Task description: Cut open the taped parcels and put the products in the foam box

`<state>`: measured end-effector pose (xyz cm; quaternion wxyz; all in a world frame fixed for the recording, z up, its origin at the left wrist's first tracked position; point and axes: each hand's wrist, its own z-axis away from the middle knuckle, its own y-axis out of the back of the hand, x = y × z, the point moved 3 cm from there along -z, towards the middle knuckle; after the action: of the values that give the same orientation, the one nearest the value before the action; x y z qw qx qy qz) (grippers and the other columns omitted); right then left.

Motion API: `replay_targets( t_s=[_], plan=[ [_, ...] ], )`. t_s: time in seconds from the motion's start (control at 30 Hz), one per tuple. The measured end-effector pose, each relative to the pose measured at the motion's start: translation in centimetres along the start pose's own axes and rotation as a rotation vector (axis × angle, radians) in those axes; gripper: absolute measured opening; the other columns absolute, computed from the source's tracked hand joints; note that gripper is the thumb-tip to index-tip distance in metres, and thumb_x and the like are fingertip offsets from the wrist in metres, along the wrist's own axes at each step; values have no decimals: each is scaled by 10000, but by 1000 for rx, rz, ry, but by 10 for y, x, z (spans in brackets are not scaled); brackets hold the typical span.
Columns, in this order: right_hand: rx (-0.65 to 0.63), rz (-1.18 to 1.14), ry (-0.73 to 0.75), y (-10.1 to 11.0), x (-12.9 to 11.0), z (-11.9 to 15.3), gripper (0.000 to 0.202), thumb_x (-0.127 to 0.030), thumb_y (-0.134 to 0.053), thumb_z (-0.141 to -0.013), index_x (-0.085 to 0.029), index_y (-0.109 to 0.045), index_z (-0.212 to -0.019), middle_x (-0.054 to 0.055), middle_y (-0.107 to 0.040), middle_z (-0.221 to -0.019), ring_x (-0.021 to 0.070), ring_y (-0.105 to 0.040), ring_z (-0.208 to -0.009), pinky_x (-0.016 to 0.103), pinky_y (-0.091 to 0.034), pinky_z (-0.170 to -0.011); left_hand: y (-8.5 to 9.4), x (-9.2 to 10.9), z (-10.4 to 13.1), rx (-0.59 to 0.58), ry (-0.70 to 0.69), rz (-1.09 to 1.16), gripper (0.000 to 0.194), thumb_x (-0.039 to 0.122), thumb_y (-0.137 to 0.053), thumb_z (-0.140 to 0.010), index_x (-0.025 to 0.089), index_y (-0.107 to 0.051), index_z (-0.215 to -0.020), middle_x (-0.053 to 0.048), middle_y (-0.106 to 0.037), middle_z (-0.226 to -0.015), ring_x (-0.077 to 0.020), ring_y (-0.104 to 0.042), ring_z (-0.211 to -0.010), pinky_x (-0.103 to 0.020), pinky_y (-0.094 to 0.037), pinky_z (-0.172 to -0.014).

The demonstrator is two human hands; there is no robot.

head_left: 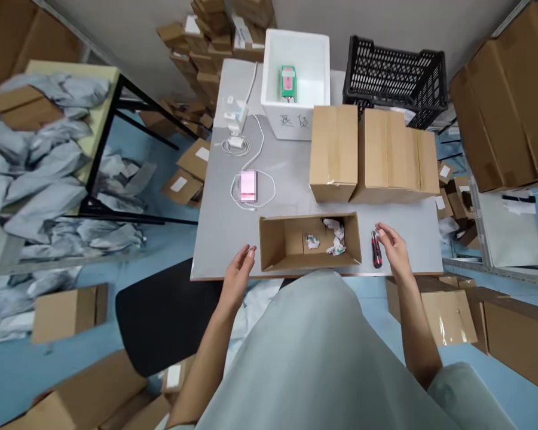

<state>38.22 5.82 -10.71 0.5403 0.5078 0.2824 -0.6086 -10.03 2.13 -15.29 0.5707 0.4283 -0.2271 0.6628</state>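
An open cardboard box stands at the table's front edge, with several crumpled bits of paper on its bottom. My left hand hovers just left of the box, with its fingers loosely stretched and nothing in it. To the right, my right hand is held over the table edge, fingers apart and empty. Between that hand and the box lies a red and black box cutter; the fingertips are near it, and I cannot tell whether they touch it.
Closed cardboard boxes stand behind the open one. Farther back are a white foam bin with a green and pink item inside and a black crate. A pink-screened device and white cables lie left. A black chair stands below.
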Motion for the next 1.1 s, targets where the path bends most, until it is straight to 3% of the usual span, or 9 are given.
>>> replay_targets(
  t_s=[0.13, 0.23, 0.4, 0.53, 0.63, 0.77, 0.87, 1.03, 1.1],
  plan=[
    [-137, -56, -190, 2, 57, 32, 887, -876, -827, -856, -294, -759, -1521, 154, -715, -1619, 382, -619, -1584, 619, -502, -1328, -21, -19, 32, 14, 141, 128, 708, 547, -779, -1030, 253, -601, -1649, -176, -570, -1748, -372, -535, -1650, -592, -504, -1326],
    [-244, -87, -275, -11, 73, 43, 963, -893, -803, -866, -355, -660, -1652, 112, -624, -1728, 374, -525, -1666, 609, -487, -1342, -35, -23, 39, -8, 158, 200, 761, 548, -797, -1003, 293, -562, -1681, -157, -511, -1788, -384, -528, -1650, -611, -526, -1305],
    [-382, -109, -241, -40, 63, 52, 1106, -978, -751, -834, -344, -585, -1725, 56, -415, -1878, 382, -378, -1753, 600, -444, -1377, -48, -22, 40, -83, 124, 230, 666, 524, -806, -912, 272, -688, -1518, -145, -601, -1681, -388, -631, -1536, -593, -585, -1250],
    [-410, -70, -149, -48, 45, 61, 1155, -975, -769, -820, -293, -581, -1733, 93, -440, -1859, 392, -381, -1751, 605, -412, -1395, -45, -15, 48, -69, 42, 225, 635, 478, -761, -831, 236, -748, -1417, -138, -744, -1461, -356, -735, -1369, -580, -596, -1238],
    [-411, -29, -106, -51, 31, 68, 1115, -981, -734, -847, -288, -609, -1712, 107, -488, -1831, 402, -413, -1734, 630, -435, -1374, -36, -11, 62, -30, 10, 253, 666, 465, -757, -794, 213, -767, -1411, -144, -765, -1430, -360, -738, -1367, -589, -592, -1235],
    [-475, 46, -41, -69, 9, 79, 1026, -977, -668, -908, -303, -647, -1681, 94, -547, -1794, 398, -443, -1718, 634, -429, -1378, -9, -3, 88, 11, -46, 285, 747, 470, -737, -815, 174, -737, -1500, -157, -746, -1504, -367, -712, -1409, -573, -584, -1238],
    [-551, 115, 26, -102, -11, 89, 931, -940, -635, -961, -313, -682, -1648, 85, -608, -1747, 387, -494, -1686, 629, -430, -1382, 26, 3, 106, 59, -110, 297, 752, 473, -698, -857, 196, -721, -1555, -133, -732, -1565, -375, -689, -1445, -530, -578, -1242],
    [-692, 261, 128, -189, -42, 107, 806, -901, -570, -1019, -346, -740, -1578, 68, -698, -1656, 365, -558, -1638, 604, -487, -1347, 107, -7, 125, 222, -163, 305, 751, 478, -669, -897, 220, -708, -1601, -94, -736, -1587, -387, -679, -1467, -497, -563, -1248],
    [-759, 301, 156, -233, -53, 116, 807, -906, -572, -1014, -342, -747, -1565, 72, -699, -1654, 374, -576, -1618, 607, -521, -1314, 145, -19, 130, 363, -168, 300, 735, 470, -675, -898, 214, -725, -1585, -96, -763, -1547, -388, -712, -1416, -500, -574, -1231]
  ],
)
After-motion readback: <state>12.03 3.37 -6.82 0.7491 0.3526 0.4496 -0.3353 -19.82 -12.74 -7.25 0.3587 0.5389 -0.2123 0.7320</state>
